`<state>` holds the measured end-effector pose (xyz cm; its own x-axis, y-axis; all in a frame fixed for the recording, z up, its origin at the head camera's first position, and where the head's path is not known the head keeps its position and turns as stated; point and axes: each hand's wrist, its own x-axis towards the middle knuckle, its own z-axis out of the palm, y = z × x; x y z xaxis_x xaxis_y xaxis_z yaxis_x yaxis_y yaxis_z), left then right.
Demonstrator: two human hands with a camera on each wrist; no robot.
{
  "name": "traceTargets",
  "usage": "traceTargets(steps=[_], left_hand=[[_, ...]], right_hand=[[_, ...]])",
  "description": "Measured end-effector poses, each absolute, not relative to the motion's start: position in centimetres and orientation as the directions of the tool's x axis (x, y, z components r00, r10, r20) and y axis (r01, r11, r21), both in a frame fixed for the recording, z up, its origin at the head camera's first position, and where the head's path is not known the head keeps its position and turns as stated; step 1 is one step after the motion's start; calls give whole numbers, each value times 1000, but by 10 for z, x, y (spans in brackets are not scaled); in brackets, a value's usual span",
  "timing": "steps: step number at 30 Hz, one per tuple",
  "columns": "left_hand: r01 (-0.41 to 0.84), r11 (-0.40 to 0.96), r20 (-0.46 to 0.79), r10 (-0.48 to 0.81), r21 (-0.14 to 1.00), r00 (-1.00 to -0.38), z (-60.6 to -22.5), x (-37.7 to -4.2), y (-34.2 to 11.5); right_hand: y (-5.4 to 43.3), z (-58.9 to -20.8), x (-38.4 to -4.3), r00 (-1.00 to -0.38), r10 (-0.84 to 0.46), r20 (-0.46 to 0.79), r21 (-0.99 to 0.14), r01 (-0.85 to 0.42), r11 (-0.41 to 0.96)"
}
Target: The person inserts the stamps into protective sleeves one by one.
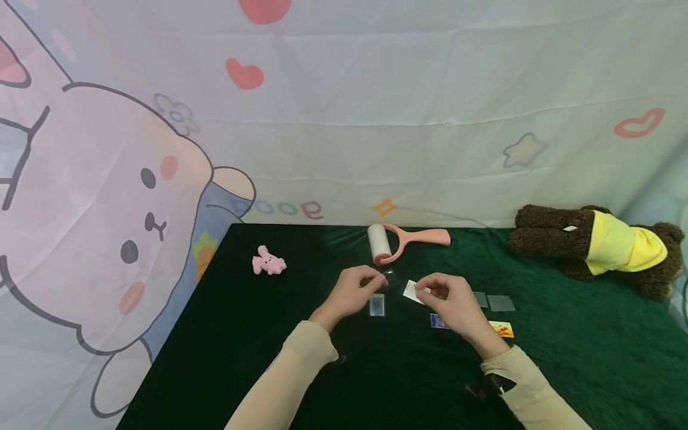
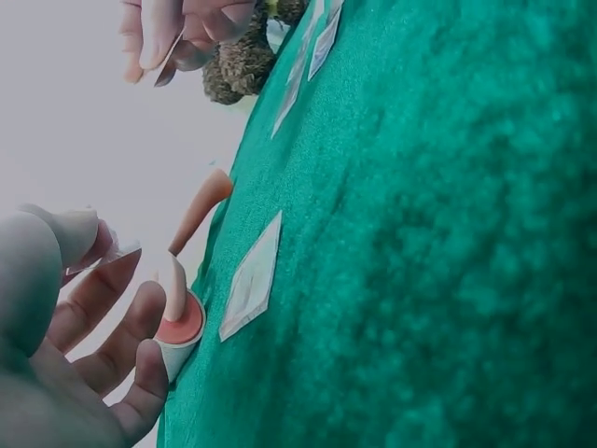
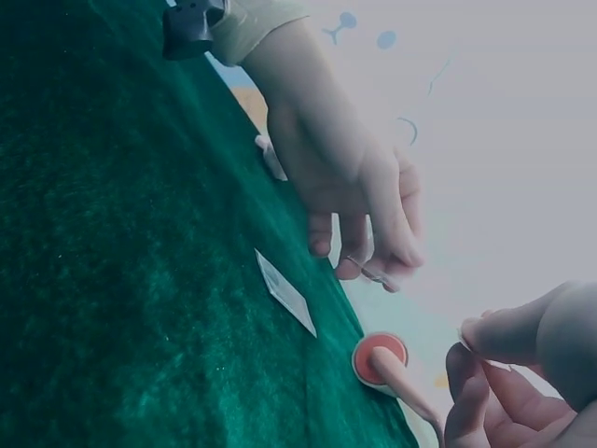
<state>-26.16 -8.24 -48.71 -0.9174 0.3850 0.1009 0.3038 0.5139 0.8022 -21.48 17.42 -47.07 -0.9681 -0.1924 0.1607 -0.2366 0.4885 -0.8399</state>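
Observation:
Over the dark green cloth, my left hand (image 1: 352,291) pinches a small clear plastic sleeve (image 1: 392,277) between thumb and finger; in the left wrist view the crinkled plastic (image 2: 117,250) shows at the fingertips. My right hand (image 1: 454,301) pinches a small white-faced card (image 1: 412,291) by its edge, a short way to the right of the sleeve. Below and between the hands lies a blue-patterned card (image 1: 377,304). Partly covered by the right hand is another blue card (image 1: 438,321). A yellow card (image 1: 502,329) lies beyond the right wrist.
Two clear flat rectangles (image 1: 501,303) lie right of the right hand. A lint roller (image 1: 379,243) with a pink handle lies behind the hands. A pink plush toy (image 1: 269,261) is at left, a brown plush bear (image 1: 553,236) in yellow at right. A printed curtain (image 1: 376,155) hangs behind.

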Motion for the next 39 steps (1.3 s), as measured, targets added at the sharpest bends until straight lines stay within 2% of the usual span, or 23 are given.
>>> traceTargets(steps=[16,39], left_hand=[[313,444,134,390,839,-911,-486,-254,-83],[295,418,116,403,859,-908,-488,-255,-81]], right_hand=[[173,-470,-219,-958,-152,242,-841,-285,460],[174,-465,-216,-962,-141,235,-873,-273,405]])
